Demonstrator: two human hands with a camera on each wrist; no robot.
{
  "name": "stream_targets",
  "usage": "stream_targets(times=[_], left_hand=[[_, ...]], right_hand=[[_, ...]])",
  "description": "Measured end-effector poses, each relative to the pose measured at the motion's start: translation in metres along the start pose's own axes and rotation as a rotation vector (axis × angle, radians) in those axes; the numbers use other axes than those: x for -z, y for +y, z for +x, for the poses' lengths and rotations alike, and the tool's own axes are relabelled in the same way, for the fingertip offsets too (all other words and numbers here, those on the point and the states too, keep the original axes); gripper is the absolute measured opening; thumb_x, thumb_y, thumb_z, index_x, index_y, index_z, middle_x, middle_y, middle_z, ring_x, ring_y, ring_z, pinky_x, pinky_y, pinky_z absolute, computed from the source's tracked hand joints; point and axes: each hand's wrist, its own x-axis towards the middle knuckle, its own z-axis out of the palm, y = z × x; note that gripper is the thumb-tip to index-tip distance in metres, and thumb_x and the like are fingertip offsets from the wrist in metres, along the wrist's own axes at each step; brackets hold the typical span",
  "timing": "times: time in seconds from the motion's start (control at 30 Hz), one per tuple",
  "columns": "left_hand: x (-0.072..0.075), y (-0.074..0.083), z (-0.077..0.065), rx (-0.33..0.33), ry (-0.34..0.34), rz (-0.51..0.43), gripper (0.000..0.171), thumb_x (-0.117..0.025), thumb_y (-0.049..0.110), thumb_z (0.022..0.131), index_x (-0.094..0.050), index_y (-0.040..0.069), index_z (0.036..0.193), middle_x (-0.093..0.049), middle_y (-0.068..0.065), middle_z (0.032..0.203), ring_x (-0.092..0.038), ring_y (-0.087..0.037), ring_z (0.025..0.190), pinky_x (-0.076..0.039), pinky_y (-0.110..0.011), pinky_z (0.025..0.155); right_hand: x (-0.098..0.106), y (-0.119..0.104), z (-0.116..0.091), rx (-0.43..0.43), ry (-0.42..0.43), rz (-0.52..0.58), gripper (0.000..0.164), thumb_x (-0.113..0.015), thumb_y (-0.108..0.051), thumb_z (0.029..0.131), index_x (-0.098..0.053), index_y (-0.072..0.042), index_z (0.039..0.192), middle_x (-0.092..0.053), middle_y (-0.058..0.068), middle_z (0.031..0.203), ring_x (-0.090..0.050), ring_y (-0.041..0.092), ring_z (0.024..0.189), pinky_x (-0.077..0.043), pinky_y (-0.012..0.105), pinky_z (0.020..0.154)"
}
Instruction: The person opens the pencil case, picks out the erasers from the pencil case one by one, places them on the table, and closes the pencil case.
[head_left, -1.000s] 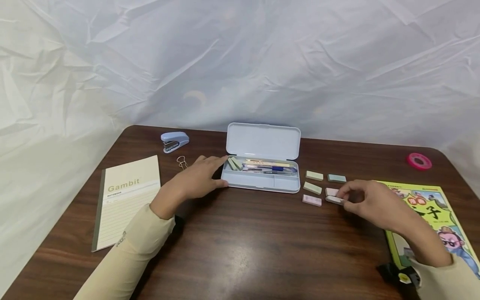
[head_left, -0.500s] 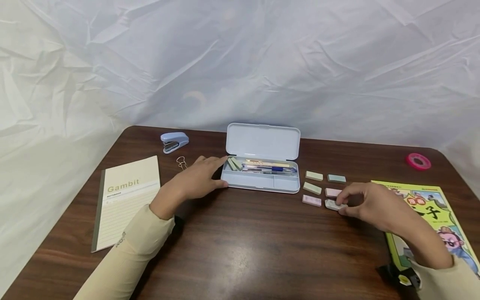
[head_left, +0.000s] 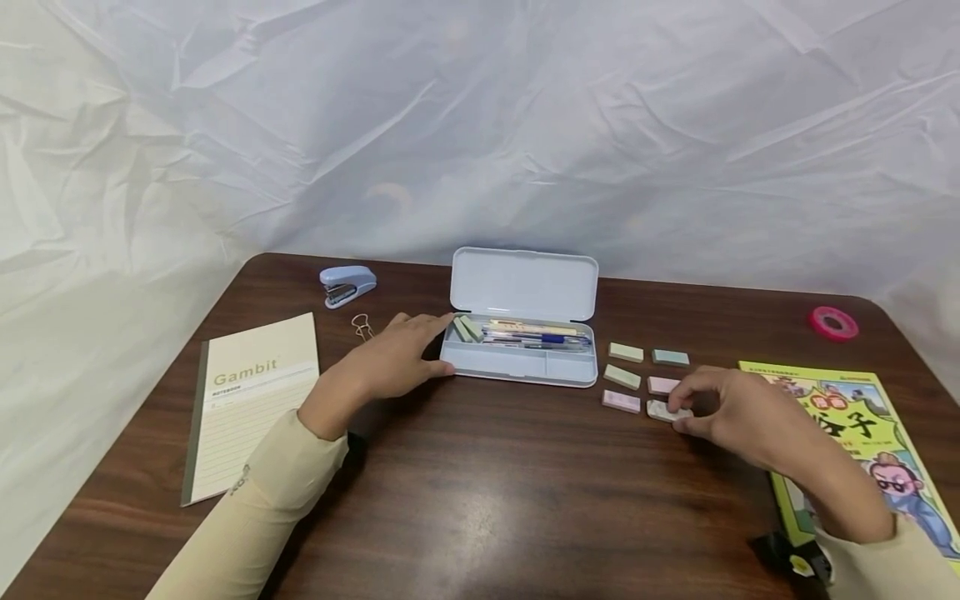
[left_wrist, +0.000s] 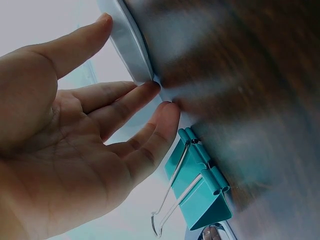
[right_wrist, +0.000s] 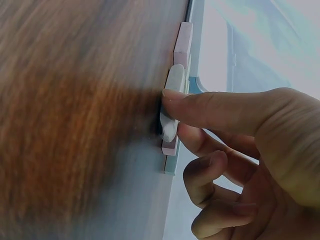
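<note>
My right hand [head_left: 750, 412] pinches a worn white eraser [head_left: 666, 411] between thumb and fingers, low at the tabletop. In the right wrist view the white eraser [right_wrist: 174, 80] shows rounded ends, and its other fingers curl beside it. Around it lie a pink eraser [head_left: 663, 385], a blue-green eraser [head_left: 671, 357], another pink eraser [head_left: 622, 401] and two pale green erasers [head_left: 623, 377]. My left hand [head_left: 393, 358] rests against the left side of the open light-blue pencil case [head_left: 495, 360], fingers extended and thumb at its front corner. Inside are pens [head_left: 536, 335] and two green erasers [head_left: 468, 327].
A teal binder clip [left_wrist: 197, 185] stands close to the left fingers. Beyond it sits a blue stapler [head_left: 348, 285]. A notebook [head_left: 258, 408] lies at left, a comic-style book [head_left: 862, 442] under the right forearm. Pink tape [head_left: 832, 323] is at far right.
The white eraser, tilted earlier, has come down flat on the table in front of the pink one, with my right hand still holding it. My left hand stays at the pencil case.
</note>
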Motion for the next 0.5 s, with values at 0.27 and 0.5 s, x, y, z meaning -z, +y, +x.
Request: stream_targets(times=[0.27, 0.5], left_hand=[[0.001, 0.000, -0.002, -0.006, 0.013, -0.001, 0.091, -0.078, 0.049, 0.108, -0.035, 0.018, 0.182, -0.052, -0.009, 0.178, -0.048, -0.032, 0.165, -0.035, -0.054, 0.140], [0.002, 0.003, -0.002, -0.002, 0.004, -0.026, 0.091, -0.078, 0.050, 0.108, -0.035, 0.018, 0.182, -0.052, -0.010, 0.179, -0.047, -0.033, 0.167, -0.031, -0.054, 0.141]], right_hand=[[0.004, -0.002, -0.002, 0.049, -0.024, 0.040, 0.014, -0.093, -0.019, 0.096, -0.083, -0.021, 0.106, -0.077, 0.001, 0.104, -0.056, 0.011, 0.075, -0.043, 0.029, 0.062], [0.006, -0.017, 0.004, 0.080, 0.009, 0.100, 0.024, -0.091, -0.022, 0.099, -0.084, -0.014, 0.120, -0.079, -0.001, 0.101, -0.064, 0.009, 0.084, -0.049, 0.027, 0.066]])
